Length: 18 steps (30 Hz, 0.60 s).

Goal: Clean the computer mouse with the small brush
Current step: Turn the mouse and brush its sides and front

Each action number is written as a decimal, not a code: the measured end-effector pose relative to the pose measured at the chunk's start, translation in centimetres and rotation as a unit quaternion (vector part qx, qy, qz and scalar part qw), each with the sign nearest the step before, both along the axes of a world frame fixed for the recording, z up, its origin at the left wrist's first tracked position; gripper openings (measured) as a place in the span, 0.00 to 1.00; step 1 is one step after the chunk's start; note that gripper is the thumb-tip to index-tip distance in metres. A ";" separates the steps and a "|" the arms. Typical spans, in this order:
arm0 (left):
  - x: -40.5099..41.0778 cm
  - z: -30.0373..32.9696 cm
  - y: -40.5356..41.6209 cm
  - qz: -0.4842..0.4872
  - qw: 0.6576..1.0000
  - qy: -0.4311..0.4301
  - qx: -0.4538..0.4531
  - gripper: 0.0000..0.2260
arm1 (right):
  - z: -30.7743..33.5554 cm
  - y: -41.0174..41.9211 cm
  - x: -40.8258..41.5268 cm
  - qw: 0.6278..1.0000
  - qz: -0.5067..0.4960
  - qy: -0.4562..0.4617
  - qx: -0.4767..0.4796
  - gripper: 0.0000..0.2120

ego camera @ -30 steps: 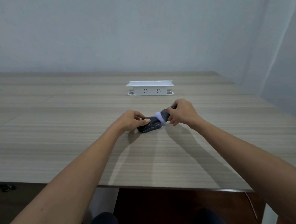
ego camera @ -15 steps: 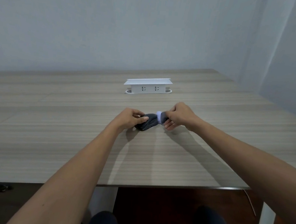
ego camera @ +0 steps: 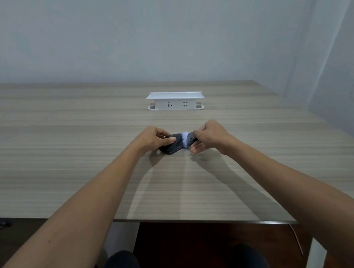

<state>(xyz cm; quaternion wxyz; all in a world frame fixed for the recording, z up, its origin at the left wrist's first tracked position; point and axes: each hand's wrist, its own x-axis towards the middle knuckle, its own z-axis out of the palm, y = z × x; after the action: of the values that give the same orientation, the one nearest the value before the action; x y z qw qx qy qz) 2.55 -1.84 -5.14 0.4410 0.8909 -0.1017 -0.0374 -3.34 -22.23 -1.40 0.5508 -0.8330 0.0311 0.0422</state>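
Mouse point(ego camera: 171, 147): dark, lying on the wooden table point(ego camera: 62, 144) in front of me, near side of the white socket box point(ego camera: 174, 102).
Why held: my left hand point(ego camera: 152, 140) pins it so, I judge, it won't slide under the strokes.
Left grip: thumb and fingers closed on the mouse's near end.
Brush point(ego camera: 187, 140): pale bristles touching the mouse's far end, dark handle running back into my right hand point(ego camera: 209, 137).
Right grip: fingertips pinched tight on the handle, lower fingers loose beneath.
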 end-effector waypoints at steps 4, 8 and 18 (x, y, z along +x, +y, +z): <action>0.0 0.0 0.0 -0.008 1.000 -0.003 -0.011 0.17 | 0.2 1.1 -1.1 0.998 0.063 0.024 -0.003 0.07; 0.0 0.0 -0.1 -0.003 1.000 0.000 -0.012 0.17 | 0.3 0.0 0.0 1.000 0.009 0.011 -0.022 0.06; 0.2 -0.1 -0.2 -0.002 1.000 0.003 -0.026 0.16 | 0.7 0.8 -0.8 0.995 0.032 0.087 0.030 0.10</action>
<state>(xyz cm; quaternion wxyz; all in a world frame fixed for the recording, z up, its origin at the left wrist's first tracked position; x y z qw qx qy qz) 2.75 -2.02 -5.21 0.4643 0.8789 -0.1028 -0.0380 -4.16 -21.41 -0.67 0.5689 -0.8100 0.0506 0.1331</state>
